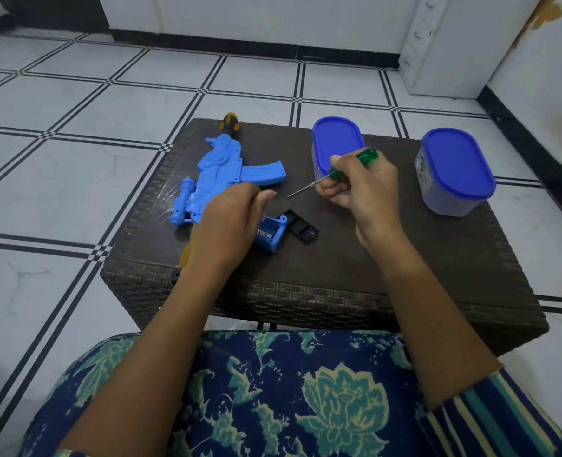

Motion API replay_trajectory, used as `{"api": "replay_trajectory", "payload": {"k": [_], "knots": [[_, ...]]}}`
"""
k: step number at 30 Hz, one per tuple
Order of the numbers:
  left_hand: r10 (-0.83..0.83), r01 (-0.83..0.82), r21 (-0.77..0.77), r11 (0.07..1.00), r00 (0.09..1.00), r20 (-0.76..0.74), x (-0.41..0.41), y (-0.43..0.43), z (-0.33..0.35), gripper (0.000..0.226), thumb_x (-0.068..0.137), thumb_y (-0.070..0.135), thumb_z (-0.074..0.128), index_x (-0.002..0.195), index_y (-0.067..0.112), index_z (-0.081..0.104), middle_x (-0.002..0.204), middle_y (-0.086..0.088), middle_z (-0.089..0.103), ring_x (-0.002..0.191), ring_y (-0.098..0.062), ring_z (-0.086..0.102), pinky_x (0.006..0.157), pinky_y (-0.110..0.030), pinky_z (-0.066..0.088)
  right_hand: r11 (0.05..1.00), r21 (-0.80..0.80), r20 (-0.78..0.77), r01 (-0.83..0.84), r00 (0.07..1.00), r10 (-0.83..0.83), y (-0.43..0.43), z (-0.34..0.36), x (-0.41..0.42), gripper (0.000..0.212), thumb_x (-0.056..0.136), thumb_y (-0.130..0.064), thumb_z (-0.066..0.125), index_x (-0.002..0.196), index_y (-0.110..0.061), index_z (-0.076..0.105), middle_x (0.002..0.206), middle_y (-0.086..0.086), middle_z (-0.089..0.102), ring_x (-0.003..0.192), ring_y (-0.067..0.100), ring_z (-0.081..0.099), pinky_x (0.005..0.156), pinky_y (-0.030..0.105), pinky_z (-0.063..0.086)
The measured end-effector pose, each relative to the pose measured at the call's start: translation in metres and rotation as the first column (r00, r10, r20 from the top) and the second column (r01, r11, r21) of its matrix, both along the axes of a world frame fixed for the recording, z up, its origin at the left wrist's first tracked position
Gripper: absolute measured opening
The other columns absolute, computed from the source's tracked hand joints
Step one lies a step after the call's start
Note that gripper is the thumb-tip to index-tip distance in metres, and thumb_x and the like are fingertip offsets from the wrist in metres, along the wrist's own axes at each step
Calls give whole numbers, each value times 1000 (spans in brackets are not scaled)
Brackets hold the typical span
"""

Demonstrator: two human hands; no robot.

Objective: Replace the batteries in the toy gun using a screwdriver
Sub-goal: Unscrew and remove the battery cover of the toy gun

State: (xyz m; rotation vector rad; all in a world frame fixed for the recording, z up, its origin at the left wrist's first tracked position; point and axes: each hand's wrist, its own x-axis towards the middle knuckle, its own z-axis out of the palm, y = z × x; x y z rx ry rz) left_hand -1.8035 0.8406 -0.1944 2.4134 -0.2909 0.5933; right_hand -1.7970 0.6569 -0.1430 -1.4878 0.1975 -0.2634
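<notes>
Around the work, on a dark desk (405, 252): two oval tubs, one (337, 143) just behind the right hand and partly blocked by it, the other (456, 166) well apart toward the right edge; at the far edge, a yellow-and-black tool handle (229, 122) poking out from behind the toy gun (220, 173). Toy gun flat on the left half of the desk, muzzle end away, open battery compartment (271, 232) at the near end, with a loose black cover (301, 225) just beside it. Left hand (230, 219) draped over the gun's rear half, fingers bent, one fingertip stretched toward the screwdriver's tip; clasping or merely resting, impossible to tell. Right hand (365, 189) wrapped round the screwdriver (339, 169), shaft slanting down-left, tip hanging just above the desk between the hands. Hidden under the left hand: most of the gun's grip and trigger area; only a sliver of printed label visible inside the compartment, too small to read. Tiny speck at the shaft's tip, unclear. Tool shaft behind the gun out of sight. Desk woven in a brick-like wicker pattern, its top smooth and glossy. Gun of moulded bright-blue plastic, ridged magazine, a yellowish stock piece (187, 252). Screwdriver handle translucent green, shaft thin metal. Tubs clear-walled with blue lids. White floor tiles (75, 176), black-lined.
</notes>
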Motion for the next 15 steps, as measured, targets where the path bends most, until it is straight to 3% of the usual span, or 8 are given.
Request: {"api": "replay_trajectory", "payload": {"k": [4, 6, 8, 10, 15], "knots": [[-52, 67, -104, 992, 989, 141, -5, -15, 15, 23, 95, 29, 59, 93, 8, 68, 82, -3, 69, 74, -16, 63, 69, -30, 50, 985, 105, 88, 136, 985, -146, -21, 3, 0, 19, 88, -6, 61, 94, 11, 58, 66, 21, 61, 54, 23, 62, 64, 38, 57], [-97, 94, 29, 995, 983, 156, -5, -31, 8, 21, 93, 29, 60, 96, 11, 71, 86, -3, 72, 78, -19, 66, 68, -34, 52, 974, 148, 124, 171, 974, -189, -32, 3, -1, 25, 89, -5, 60, 100, 17, 56, 70, 24, 59, 56, 25, 61, 66, 38, 59], [-120, 68, 266, 961, 976, 183, -4, -52, -4, 24, 91, 34, 57, 92, 16, 72, 75, -1, 70, 71, -23, 67, 65, -34, 48, 973, 128, 143, 192, 967, -210, -41, 1, -5, 23, 90, -6, 60, 100, 15, 57, 72, 25, 60, 60, 27, 62, 65, 36, 60], [-125, 27, 422, 906, 970, 208, -3, -70, -10, 22, 89, 36, 59, 85, 20, 72, 66, 2, 66, 64, -20, 64, 73, -34, 45, 977, 73, 154, 203, 965, -212, -49, -2, -8, 22, 91, -8, 61, 98, 12, 59, 71, 23, 62, 62, 27, 64, 64, 34, 59], [-101, 33, 528, 849, 990, 100, -1, -91, -13, 24, 88, 41, 58, 78, 24, 72, 75, 6, 65, 77, -17, 61, 92, -46, 31, 978, 6, 145, 210, 967, -208, -63, -8, -13, 15, 90, -10, 62, 93, 4, 60, 68, 15, 65, 62, 22, 66, 73, 44, 60]]}}
